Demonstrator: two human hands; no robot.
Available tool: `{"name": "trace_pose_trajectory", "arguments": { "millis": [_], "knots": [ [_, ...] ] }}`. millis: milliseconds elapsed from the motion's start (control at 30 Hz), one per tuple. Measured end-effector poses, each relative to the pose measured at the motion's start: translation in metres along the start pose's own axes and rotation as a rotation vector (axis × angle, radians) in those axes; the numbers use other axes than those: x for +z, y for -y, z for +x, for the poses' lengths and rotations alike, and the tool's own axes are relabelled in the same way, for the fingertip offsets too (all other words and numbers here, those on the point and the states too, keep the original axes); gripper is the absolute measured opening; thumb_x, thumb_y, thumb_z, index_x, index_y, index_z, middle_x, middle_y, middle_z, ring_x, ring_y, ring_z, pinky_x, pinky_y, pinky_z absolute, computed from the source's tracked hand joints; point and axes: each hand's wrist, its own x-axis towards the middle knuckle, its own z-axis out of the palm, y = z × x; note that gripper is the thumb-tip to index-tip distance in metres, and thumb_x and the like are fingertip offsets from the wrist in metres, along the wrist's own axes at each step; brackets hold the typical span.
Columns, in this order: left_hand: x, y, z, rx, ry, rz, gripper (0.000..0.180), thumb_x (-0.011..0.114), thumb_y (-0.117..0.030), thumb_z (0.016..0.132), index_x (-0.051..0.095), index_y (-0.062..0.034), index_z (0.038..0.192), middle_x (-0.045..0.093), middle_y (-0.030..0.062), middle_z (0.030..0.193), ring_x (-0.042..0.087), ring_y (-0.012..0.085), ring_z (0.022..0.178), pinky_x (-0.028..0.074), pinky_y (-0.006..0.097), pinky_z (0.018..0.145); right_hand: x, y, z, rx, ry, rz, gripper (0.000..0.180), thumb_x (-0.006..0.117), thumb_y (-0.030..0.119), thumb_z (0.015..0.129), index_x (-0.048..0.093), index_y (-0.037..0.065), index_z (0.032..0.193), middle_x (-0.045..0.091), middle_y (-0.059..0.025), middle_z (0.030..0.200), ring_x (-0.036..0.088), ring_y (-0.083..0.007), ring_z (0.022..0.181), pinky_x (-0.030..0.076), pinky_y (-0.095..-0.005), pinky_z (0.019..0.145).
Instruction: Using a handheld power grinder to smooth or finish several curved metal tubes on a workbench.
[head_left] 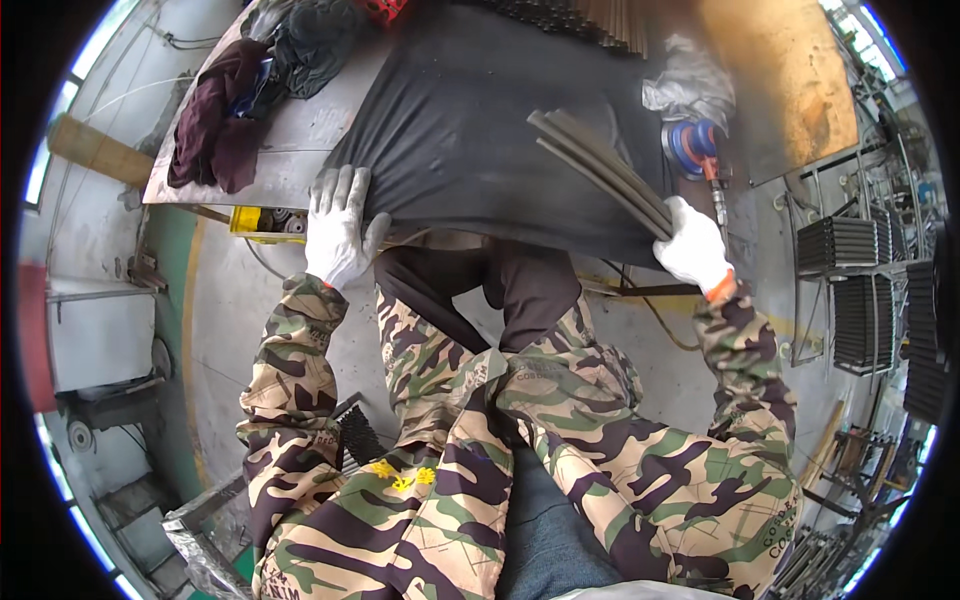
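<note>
My right hand (pixel 693 245), in a white glove with an orange cuff, is closed around the near end of a few dark metal bars (pixel 603 172). The bars slant away to the left, over a black cloth (pixel 450 130) spread on the table. My left hand (pixel 342 225), in a greyed white glove, lies flat at the cloth's near left edge, its fingers stretched out and the thumb apart. Nothing is in it. A blue and red air sander (pixel 692 148) rests just beyond my right hand, beside a crumpled pale rag (pixel 690 82).
Crumpled dark clothes (pixel 225 120) lie on the table's left side. More dark bars (pixel 570 22) are stacked at its far edge. A yellow box (pixel 268 224) sits below the table's left edge. Racks of dark bars (pixel 845 245) stand at the right.
</note>
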Motion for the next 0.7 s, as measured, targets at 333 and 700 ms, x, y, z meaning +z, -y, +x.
{"name": "trace_pose_trajectory", "arguments": {
  "millis": [333,700],
  "knots": [
    [-0.004,0.002,-0.009,-0.07,0.024,-0.002,0.07,0.068,-0.029,0.092,0.046,-0.0039,0.153,0.046,0.0274,0.153,0.039,0.0473,0.145,0.023,0.058,0.123,-0.081,0.066,0.064,-0.413,-0.149,1.196,0.032,0.08,0.014,0.086,0.063,0.0,0.108,0.069,-0.0059,0.089,0.066,-0.0148,0.079,0.053,-0.0288,0.072],
    [-0.022,-0.019,0.006,-0.109,-0.011,-0.027,0.074,0.072,-0.029,0.085,0.049,-0.0045,0.151,0.05,0.0242,0.15,0.041,0.0442,0.143,0.024,0.058,0.124,0.051,0.102,0.14,-0.343,-0.404,1.424,0.029,0.076,-0.003,0.082,0.063,0.003,0.107,0.071,-0.0066,0.093,0.069,-0.016,0.085,0.057,-0.0311,0.078]
  ]
}}
